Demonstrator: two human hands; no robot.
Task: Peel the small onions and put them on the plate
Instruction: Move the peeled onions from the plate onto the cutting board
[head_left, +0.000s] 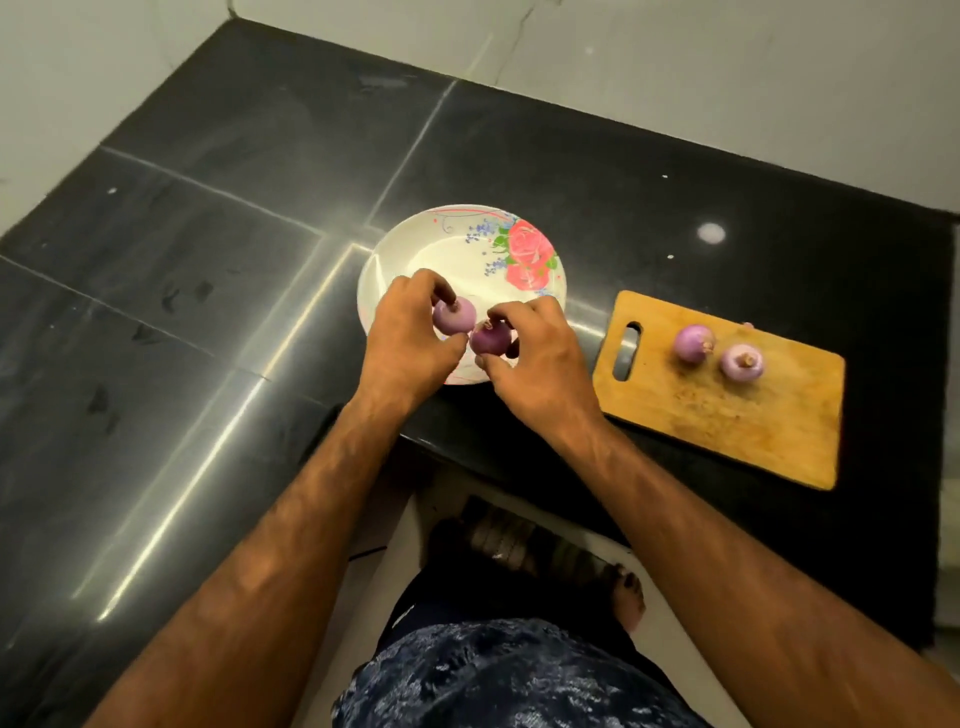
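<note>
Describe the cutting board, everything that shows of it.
The cutting board is a wooden-looking rectangle with rounded corners, yellow-brown, scuffed paler in the middle. A slot handle is cut through the end nearest the plate. It lies flat on the dark counter, at a slant, apart from the plate. On its far half sit a purple onion and a paler onion, side by side.

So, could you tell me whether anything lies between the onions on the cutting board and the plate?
Nothing visible does: only bare counter separates the board onions from the plate, whose near part the left hand and right hand occupy, holding two onions.
</note>
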